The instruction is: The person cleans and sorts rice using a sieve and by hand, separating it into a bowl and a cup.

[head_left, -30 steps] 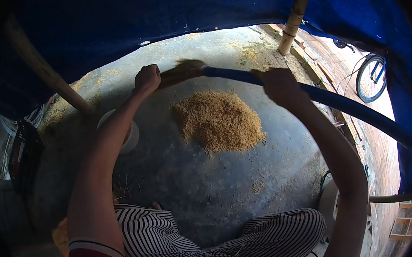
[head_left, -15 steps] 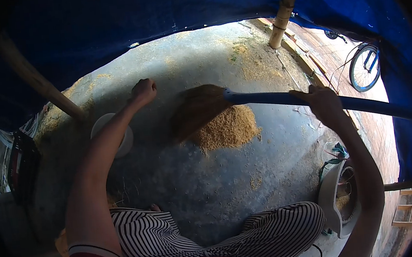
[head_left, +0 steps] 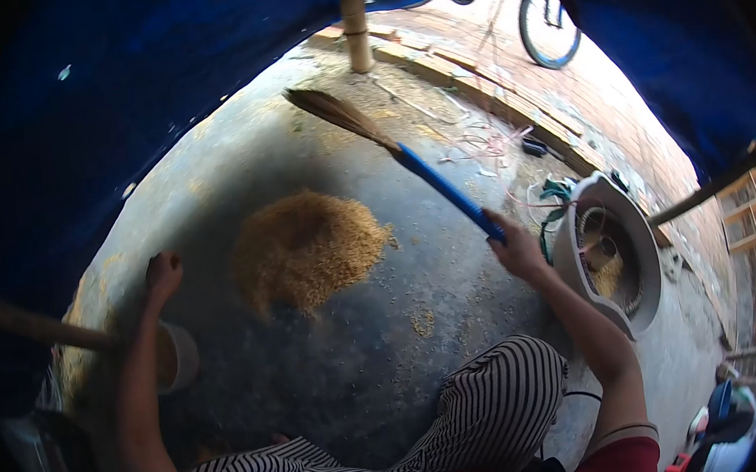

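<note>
My right hand (head_left: 516, 246) is wrapped round the lower end of the blue handle of a broom (head_left: 445, 185). The broom's brown bristles point away to the upper left, beyond a heap of golden grain (head_left: 316, 241) on the concrete floor. My left hand (head_left: 164, 274) is closed in a fist, left of the heap, with nothing seen in it. Just below that hand stands a pale bucket (head_left: 186, 353), partly covered by my left forearm.
A grey machine tub (head_left: 645, 253) with some grain inside stands on the right. A bamboo post (head_left: 355, 22) and wooden planks (head_left: 472, 79) lie beyond the heap. Blue tarpaulin (head_left: 156, 58) hangs overhead. A bicycle wheel (head_left: 549, 28) shows outside.
The view has turned to the right. The broom has swung from over the heap to beyond it, and its handle now slants down to my right hand. My left hand stays closed.
</note>
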Motion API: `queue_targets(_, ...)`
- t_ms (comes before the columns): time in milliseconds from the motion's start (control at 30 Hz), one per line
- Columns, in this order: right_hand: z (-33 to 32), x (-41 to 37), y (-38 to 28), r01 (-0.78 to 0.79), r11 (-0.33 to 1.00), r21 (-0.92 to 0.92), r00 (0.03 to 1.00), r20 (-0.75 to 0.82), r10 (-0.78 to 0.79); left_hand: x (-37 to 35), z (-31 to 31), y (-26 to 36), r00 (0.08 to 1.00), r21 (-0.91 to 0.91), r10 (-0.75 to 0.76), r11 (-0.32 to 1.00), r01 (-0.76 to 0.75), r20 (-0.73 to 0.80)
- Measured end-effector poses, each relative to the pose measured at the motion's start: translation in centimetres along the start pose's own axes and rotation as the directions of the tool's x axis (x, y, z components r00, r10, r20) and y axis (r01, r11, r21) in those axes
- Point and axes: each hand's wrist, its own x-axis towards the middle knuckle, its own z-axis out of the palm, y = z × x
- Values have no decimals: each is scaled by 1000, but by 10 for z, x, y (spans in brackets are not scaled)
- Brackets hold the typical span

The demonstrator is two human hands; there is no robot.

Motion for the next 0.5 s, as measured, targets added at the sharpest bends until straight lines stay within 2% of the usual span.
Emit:
queue_targets(67, 23, -23, -5, -93, 977, 191, 993, 85, 78, 1, 0, 12, 998, -43, 45, 998, -43, 36)
queue_targets(100, 36, -29, -4, -37, 966, 254, 996, 92, 13, 3, 6, 15, 997, -42, 70, 997, -68, 41)
queue_targets(167, 44, -30, -10, -52, 973, 225, 985, 171, 13, 8, 20, 21, 990, 1, 119, 993, -119, 77)
queue_targets(200, 45, -28, -14, -70, 971, 229, 987, 160, 34, 7, 19, 31, 986, 1, 143, 990, -143, 81)
queue_targets(267, 42, -22, -20, -22, 979, 204, 976, 214, -23, 8, 9, 68, 979, 20, 170, 985, -173, 109)
queue_targets(300, 43, -23, -22, -37, 978, 206, 979, 205, -6, 11, 9, 83, 975, 19, 189, 981, -192, 113)
queue_targets(367, 49, -28, -28, 52, 971, 233, 971, 213, -104, 8, 8, 101, 975, 13, 194, 980, -196, 106)
queue_targets(433, 47, -25, -36, 36, 979, 202, 963, 257, -88, 5, 16, 104, 967, 3, 213, 977, -215, 141)
queue_targets(500, 50, -14, -43, 99, 976, 193, 967, 212, -140, 10, 17, 106, 960, 2, 231, 972, -234, 159)
